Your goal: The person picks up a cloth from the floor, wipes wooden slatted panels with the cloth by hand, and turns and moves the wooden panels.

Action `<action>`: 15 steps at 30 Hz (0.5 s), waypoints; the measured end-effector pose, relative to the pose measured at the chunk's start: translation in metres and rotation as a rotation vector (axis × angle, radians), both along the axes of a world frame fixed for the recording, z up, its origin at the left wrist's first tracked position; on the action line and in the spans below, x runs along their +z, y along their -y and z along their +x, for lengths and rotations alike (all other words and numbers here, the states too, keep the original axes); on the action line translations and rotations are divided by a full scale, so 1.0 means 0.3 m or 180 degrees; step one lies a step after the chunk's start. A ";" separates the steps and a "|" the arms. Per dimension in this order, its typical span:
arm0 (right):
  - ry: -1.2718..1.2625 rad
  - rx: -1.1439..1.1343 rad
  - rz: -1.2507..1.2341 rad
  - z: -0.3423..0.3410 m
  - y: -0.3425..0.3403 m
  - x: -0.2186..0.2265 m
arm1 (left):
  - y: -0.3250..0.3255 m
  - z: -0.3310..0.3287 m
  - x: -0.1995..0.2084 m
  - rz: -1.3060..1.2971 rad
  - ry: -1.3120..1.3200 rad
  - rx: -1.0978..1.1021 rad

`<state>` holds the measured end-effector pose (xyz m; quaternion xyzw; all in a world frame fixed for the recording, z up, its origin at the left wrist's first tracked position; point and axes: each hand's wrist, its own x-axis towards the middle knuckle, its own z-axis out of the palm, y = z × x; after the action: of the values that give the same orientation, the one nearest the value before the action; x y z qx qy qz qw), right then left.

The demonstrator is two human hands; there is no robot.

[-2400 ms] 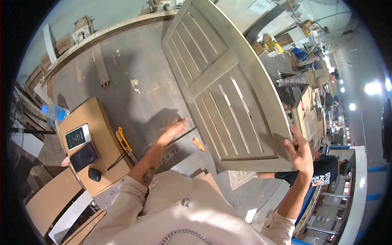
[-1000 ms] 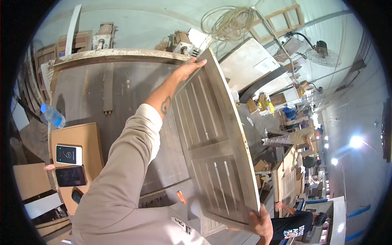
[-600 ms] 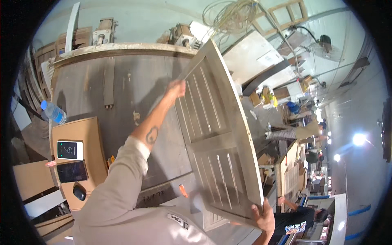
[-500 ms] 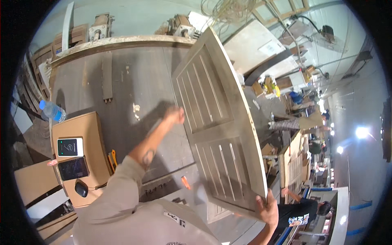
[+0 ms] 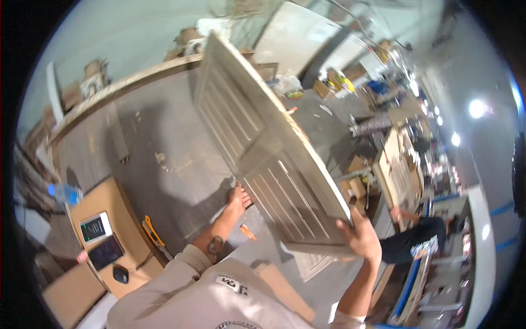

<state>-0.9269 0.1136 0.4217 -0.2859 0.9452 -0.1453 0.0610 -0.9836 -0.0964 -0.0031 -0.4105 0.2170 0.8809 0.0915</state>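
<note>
A grey-brown door panel (image 5: 290, 181) with two recessed slatted fields stands tilted on its edge over a dark worktable (image 5: 170, 181). My left hand (image 5: 238, 200) has its fingers at the panel's left edge, near the middle, and grips it there. At the near right corner my right hand (image 5: 361, 234) is closed round the panel, thumb on one face; its other fingers are partly hidden behind. An orange-handled cutter (image 5: 247, 232) lies close to my left wrist. Under the panel's near end, part of another pale slatted panel (image 5: 309, 267) shows.
Left of me a cardboard box (image 5: 101, 200) carries a white-framed device (image 5: 95, 227), a black phone (image 5: 106, 252) and a small black object (image 5: 121, 273). Beside it lie a yellow cutter (image 5: 153, 232) and a water bottle (image 5: 66, 193). A co-worker in black (image 5: 408, 241) works at the right.
My left hand has come nearer and now grips the panel's edge. The panel has swung left in view, its far end toward the table's back edge; my right hand still holds the corner.
</note>
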 end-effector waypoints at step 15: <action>-0.0532 -0.0557 -0.0729 0.532 -0.461 0.031 | -0.116 -0.033 0.500 -0.0135 -0.1063 -0.0287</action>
<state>-0.7674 0.2518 0.4312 -0.2187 0.9455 -0.2326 -0.0637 -0.9933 -0.0616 0.1470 -0.2502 0.2659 0.9271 0.0850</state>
